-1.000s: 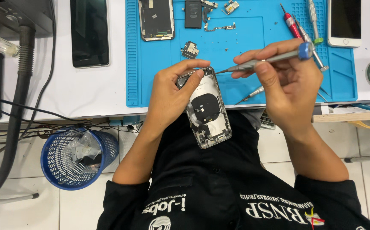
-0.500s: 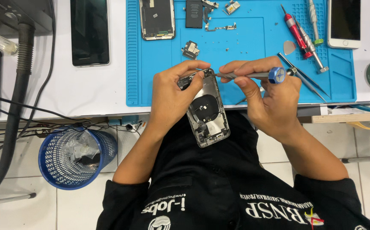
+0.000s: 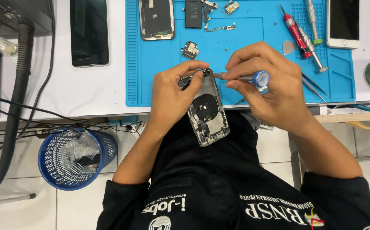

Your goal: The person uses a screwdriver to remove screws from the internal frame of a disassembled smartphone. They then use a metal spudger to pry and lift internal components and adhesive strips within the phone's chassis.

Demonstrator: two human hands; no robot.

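My left hand [image 3: 172, 96] grips an opened phone housing [image 3: 206, 115] by its left side, holding it tilted over my lap at the table edge, with the inner parts and a round black coil facing up. My right hand [image 3: 266, 91] pinches a small screwdriver with a blue cap [image 3: 259, 79]; its tip rests at the housing's top corner, close to my left thumb and forefinger. Both hands hover over the near edge of the blue work mat [image 3: 159, 72].
On the mat lie a phone frame [image 3: 156, 19], a dark battery [image 3: 193, 8], small loose parts [image 3: 190, 50], a red screwdriver [image 3: 294, 27] and a silver one [image 3: 315, 55]. A black phone [image 3: 89, 32] and a white phone [image 3: 342, 23] flank it. A blue mesh bin [image 3: 76, 157] stands on the floor.
My right hand has swung the screwdriver from pointing in from the far right to a closer, more level grip, bringing its tip onto the housing's top corner. The housing tilted slightly.
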